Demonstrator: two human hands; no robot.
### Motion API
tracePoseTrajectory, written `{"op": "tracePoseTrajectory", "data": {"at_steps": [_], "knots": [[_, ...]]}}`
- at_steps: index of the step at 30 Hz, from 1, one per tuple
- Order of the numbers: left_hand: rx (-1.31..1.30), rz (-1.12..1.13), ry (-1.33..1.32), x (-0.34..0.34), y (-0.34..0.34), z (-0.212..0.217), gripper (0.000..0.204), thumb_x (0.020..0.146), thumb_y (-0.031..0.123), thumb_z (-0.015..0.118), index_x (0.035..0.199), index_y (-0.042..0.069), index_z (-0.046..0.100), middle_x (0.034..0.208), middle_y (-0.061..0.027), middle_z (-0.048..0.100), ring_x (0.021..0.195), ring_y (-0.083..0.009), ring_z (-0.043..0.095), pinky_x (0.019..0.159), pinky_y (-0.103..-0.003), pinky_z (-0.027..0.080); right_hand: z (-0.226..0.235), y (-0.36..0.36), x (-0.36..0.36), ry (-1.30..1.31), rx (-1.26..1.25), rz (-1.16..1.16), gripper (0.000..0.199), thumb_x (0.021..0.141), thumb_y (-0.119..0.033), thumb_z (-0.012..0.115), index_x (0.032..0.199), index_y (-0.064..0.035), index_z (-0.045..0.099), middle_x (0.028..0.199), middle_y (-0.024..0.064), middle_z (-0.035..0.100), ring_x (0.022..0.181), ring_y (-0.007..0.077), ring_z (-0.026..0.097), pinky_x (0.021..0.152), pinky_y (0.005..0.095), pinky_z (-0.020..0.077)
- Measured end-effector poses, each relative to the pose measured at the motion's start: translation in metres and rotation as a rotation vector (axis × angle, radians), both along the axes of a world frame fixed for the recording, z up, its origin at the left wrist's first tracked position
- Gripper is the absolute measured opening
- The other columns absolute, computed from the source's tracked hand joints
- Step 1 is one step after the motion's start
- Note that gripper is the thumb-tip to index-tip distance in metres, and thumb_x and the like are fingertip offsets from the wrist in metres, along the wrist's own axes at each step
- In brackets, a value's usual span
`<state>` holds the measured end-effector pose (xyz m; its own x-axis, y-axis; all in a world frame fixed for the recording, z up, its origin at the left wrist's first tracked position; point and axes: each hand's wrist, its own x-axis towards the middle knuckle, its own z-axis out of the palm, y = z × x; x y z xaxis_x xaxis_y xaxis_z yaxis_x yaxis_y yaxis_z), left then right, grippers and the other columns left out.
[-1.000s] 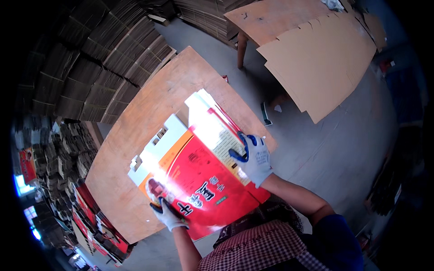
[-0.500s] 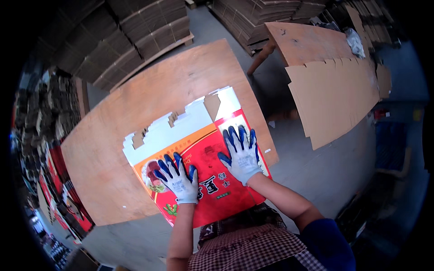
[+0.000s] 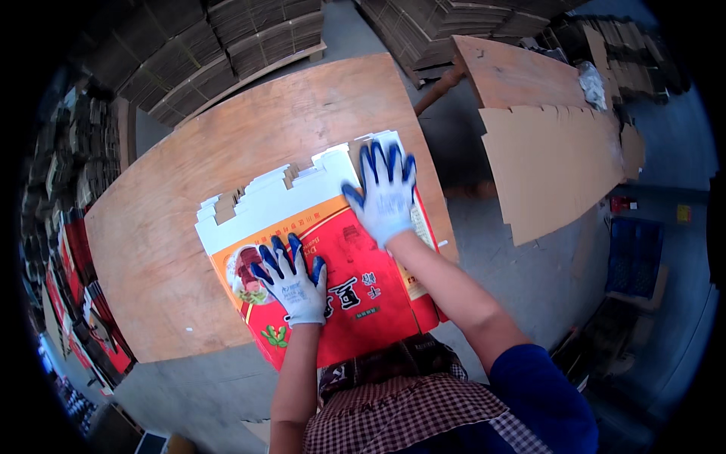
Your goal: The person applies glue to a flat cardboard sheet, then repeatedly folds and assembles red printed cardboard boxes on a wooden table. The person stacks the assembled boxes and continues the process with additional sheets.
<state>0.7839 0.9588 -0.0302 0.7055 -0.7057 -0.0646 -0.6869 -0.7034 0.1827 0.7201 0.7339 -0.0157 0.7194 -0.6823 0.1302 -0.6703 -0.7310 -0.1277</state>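
Observation:
A stack of flat printed carton sheets [image 3: 363, 280], mostly red with an orange band and white flaps, lies at the table's near edge against my apron. The white flaps at its far side are notched and fanned unevenly. My left hand [image 3: 296, 284], in a white glove with blue fingertips, rests flat on the left part of the top sheet, fingers spread. My right hand [image 3: 386, 193], gloved the same way, lies flat with fingers apart over the far right corner, its fingertips on the white flaps. Both hands only press on the sheet; neither grips anything.
The stack lies on a wooden table [image 3: 159, 250]. A second wooden table [image 3: 522, 76] at the right bears a large brown cardboard sheet [image 3: 552, 166]. Bundled cardboard [image 3: 265, 38] stands on pallets behind. More piled sheets [image 3: 83, 159] line the left, and a blue crate [image 3: 634, 257] sits at far right.
My right hand has slid away from me, from the red panel up to the white flaps at the far right corner. My left hand stays on the same part of the sheet.

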Motion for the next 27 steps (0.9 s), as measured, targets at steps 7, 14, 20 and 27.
{"op": "tracePoseTrajectory", "data": {"at_steps": [7, 14, 20, 27], "knots": [[-0.313, 0.16, -0.009, 0.011, 0.025, 0.004, 0.084, 0.086, 0.047, 0.072, 0.154, 0.01, 0.039, 0.159, -0.0221, 0.034, 0.148, -0.045, 0.024, 0.122, -0.059, 0.012, 0.005, 0.087, -0.142, 0.105, 0.149, -0.011, 0.087, 0.094, -0.057, 0.056, 0.156, -0.0026, 0.031, 0.162, 0.0202, 0.028, 0.15, 0.0433, 0.023, 0.122, 0.0617, 0.0083], [-0.375, 0.923, 0.563, 0.062, 0.095, -0.008, 0.082, 0.098, 0.054, 0.057, 0.157, 0.003, 0.032, 0.157, -0.0226, 0.04, 0.141, -0.0369, 0.045, 0.112, -0.041, 0.039, 0.015, 0.049, -0.161, -0.046, 0.857, -0.617, 0.072, 0.1, -0.052, 0.05, 0.158, -0.0135, 0.03, 0.134, 0.0298, 0.058, 0.115, 0.0456, 0.062, 0.098, 0.0467, 0.0488], [-0.189, 0.749, 0.079, 0.065, 0.101, -0.058, 0.076, 0.098, 0.052, 0.057, 0.157, 0.009, 0.034, 0.157, -0.0213, 0.039, 0.143, -0.0396, 0.04, 0.114, -0.049, 0.034, -0.006, 0.054, -0.154, -0.159, 0.752, -0.57, 0.065, 0.1, -0.049, 0.051, 0.151, -0.0091, 0.042, 0.138, 0.0261, 0.057, 0.124, 0.0437, 0.057, 0.105, 0.045, 0.0452], [-0.148, 0.024, -0.157, 0.017, 0.042, -0.02, 0.065, 0.095, 0.039, 0.061, 0.154, 0.017, 0.043, 0.162, -0.0191, 0.03, 0.15, -0.0456, 0.022, 0.121, -0.062, 0.015, -0.026, -0.077, -0.242, 0.176, 0.104, -0.633, 0.1, 0.085, -0.059, 0.069, 0.158, -0.0064, 0.027, 0.162, 0.0185, 0.031, 0.15, 0.0419, 0.024, 0.12, 0.058, 0.0203]]}}
